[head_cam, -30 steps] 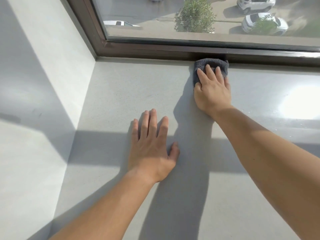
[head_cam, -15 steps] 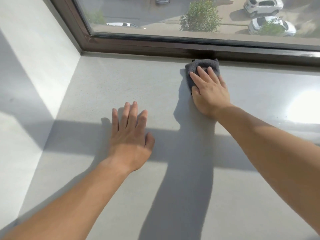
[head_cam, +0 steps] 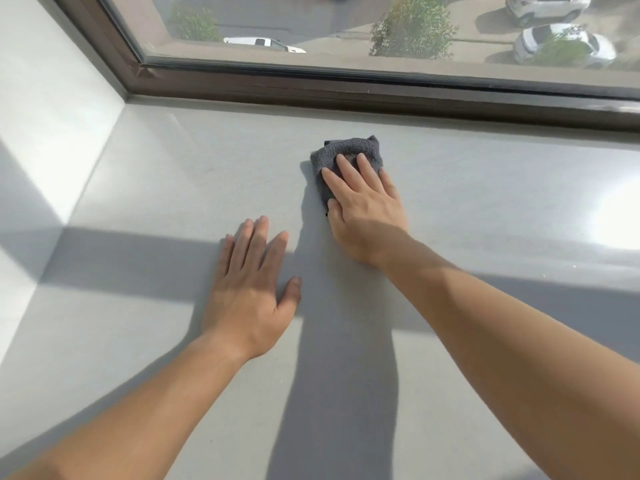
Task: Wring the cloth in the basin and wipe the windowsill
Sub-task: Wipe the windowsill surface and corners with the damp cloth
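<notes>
1. The cloth (head_cam: pixel 346 157), a small dark grey folded pad, lies a little above the centre of the frame, flat on the sill (head_cam: pixel 173 188); it sits near the frame (head_cam: pixel 346 91) of the window but apart from it, with a strip of bare sill between.
2. The right hand (head_cam: pixel 363 209) lies on top of the cloth, palm down, fingers together and laid flat, pressing rather than pinching; the fingertips stop short of the cloth's far edge, and the thumb side covers its lower left corner.
3. The left hand (head_cam: pixel 252 285) is spread flat on the bare sill at lower centre, fingers slightly apart, holding nothing; it looks to me like a prop for the lean; it is below and left of the cloth and does not touch it.
4. The cloth's longer side runs roughly up the frame, in line with the right forearm; so the right hand alone governs it.
5. Wiping seems to be under way; wringing I take as done, since no basin shows.
6. Unwiped sill lies to either side; the stretch toward the upper left corner is the nearer; a sweep that way would pass above the left hand.
</notes>
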Action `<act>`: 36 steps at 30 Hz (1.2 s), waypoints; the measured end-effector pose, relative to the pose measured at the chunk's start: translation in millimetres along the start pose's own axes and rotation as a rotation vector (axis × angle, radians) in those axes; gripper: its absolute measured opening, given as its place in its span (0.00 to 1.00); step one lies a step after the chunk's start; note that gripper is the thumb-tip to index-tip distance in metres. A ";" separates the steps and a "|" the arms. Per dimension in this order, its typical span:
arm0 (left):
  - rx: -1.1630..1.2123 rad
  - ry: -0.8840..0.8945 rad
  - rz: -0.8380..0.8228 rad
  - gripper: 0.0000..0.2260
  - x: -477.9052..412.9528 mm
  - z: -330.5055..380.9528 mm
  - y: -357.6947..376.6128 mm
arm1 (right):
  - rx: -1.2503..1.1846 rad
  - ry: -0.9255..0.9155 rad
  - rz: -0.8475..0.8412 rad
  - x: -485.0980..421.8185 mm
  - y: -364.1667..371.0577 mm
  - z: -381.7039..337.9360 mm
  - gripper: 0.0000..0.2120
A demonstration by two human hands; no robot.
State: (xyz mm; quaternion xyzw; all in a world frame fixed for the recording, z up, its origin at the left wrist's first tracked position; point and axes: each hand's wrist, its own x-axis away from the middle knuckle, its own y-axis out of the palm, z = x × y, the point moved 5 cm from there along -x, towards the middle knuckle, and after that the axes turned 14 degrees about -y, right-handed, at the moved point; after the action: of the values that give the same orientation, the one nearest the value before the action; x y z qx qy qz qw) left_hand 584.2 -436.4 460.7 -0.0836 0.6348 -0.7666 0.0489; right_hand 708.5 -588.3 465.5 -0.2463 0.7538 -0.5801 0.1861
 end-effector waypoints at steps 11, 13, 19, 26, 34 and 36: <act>-0.020 -0.017 -0.016 0.31 0.7 -9.9 -19.5 | -0.012 0.085 0.081 37.0 -16.0 -30.4 0.26; -0.022 -0.008 -0.014 0.30 -0.9 -9.7 -19.5 | 0.002 -0.044 0.027 40.7 -11.7 -40.1 0.25; -0.016 -0.012 -0.012 0.30 -0.1 -8.1 -14.3 | -0.020 0.403 0.146 66.2 -26.1 22.9 0.26; -0.011 -0.005 -0.035 0.31 17.6 2.9 -9.2 | -0.023 0.013 -0.014 122.7 -3.3 -44.1 0.27; -0.055 -0.003 -0.044 0.32 27.5 17.7 -2.0 | 0.001 0.261 0.079 158.3 -2.3 -42.8 0.27; -0.064 0.004 -0.055 0.32 30.4 18.4 -0.7 | 0.002 0.093 0.030 178.6 7.0 -69.3 0.27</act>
State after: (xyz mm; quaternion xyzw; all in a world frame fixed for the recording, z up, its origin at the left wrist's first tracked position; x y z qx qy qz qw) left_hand 557.8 -459.5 466.7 -0.1011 0.6566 -0.7470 0.0241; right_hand 523.5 -637.5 477.5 -0.2075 0.7646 -0.5889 0.1600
